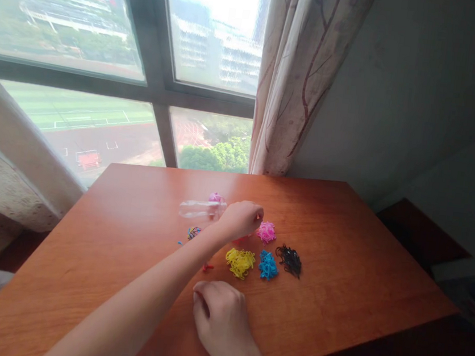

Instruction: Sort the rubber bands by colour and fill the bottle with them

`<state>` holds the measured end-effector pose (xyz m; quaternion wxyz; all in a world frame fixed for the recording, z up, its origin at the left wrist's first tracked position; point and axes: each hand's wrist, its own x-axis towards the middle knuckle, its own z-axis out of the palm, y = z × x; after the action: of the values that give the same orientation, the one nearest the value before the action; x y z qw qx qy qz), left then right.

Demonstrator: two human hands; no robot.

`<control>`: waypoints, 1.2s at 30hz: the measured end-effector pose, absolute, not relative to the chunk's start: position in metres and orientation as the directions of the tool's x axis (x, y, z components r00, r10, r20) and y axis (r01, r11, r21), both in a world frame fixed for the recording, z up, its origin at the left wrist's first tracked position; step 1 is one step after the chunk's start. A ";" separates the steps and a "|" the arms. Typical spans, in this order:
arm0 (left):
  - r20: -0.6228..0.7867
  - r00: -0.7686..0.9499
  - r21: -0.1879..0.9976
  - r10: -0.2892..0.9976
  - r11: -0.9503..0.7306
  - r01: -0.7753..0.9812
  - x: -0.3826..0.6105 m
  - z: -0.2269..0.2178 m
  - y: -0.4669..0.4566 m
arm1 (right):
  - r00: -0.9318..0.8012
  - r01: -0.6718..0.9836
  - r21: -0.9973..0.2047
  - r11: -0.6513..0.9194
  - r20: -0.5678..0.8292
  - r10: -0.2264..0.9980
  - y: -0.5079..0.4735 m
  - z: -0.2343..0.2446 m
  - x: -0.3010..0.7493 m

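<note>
My left hand [241, 219] reaches across the table, its fingers curled closed beside a pile of pink rubber bands [266, 232]. Whatever those fingers may hold is hidden. Closer to me, my right hand [224, 313] rests low over the tabletop with fingers bent in and thumb against them; its contents cannot be seen. In front of it lie piles of yellow rubber bands [240, 263], blue rubber bands [268, 265] and black rubber bands [290, 260]. Something red [244, 239] shows partly under my left hand. A small red piece [208, 267] lies by my left forearm.
A small mixed-colour bunch of bands [193, 232] lies left of my forearm. Behind it are a clear plastic bag [197, 209] and a purple bundle [215, 197]. The wooden table [334, 303] meets a window [156, 94] and a curtain [291, 81] at the back.
</note>
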<state>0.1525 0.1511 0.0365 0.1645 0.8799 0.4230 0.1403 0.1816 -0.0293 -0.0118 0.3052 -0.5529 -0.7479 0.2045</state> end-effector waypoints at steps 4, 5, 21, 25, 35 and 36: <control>0.142 0.588 0.428 0.796 -0.585 0.689 0.116 0.047 0.141 | -0.193 0.715 -0.633 0.296 0.228 0.954 -0.029 -0.011 0.181; 0.150 0.585 0.431 0.797 -0.585 0.687 0.106 0.049 0.138 | -0.184 0.717 -0.633 0.292 0.233 0.955 -0.029 -0.010 0.180; 0.060 0.455 0.486 0.889 -0.424 0.764 0.006 0.023 0.052 | -0.015 0.791 -0.591 0.160 0.242 0.970 -0.020 -0.014 0.180; 0.045 0.431 0.507 0.901 -0.392 0.768 0.004 0.015 0.044 | -0.013 0.829 -0.541 0.140 0.233 0.972 -0.016 -0.011 0.180; 0.006 0.407 0.543 0.913 -0.345 0.765 0.003 0.012 0.040 | 0.027 0.916 -0.398 0.049 0.183 0.983 -0.010 -0.009 0.174; 0.003 0.409 0.541 0.913 -0.345 0.767 0.003 0.012 0.040 | 0.030 0.917 -0.395 0.045 0.181 0.983 -0.010 -0.009 0.174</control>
<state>0.0034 0.0402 0.0122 0.2359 0.8054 0.5214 0.1546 0.1740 -0.0097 -0.0092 0.2088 -0.6864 -0.6921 0.0785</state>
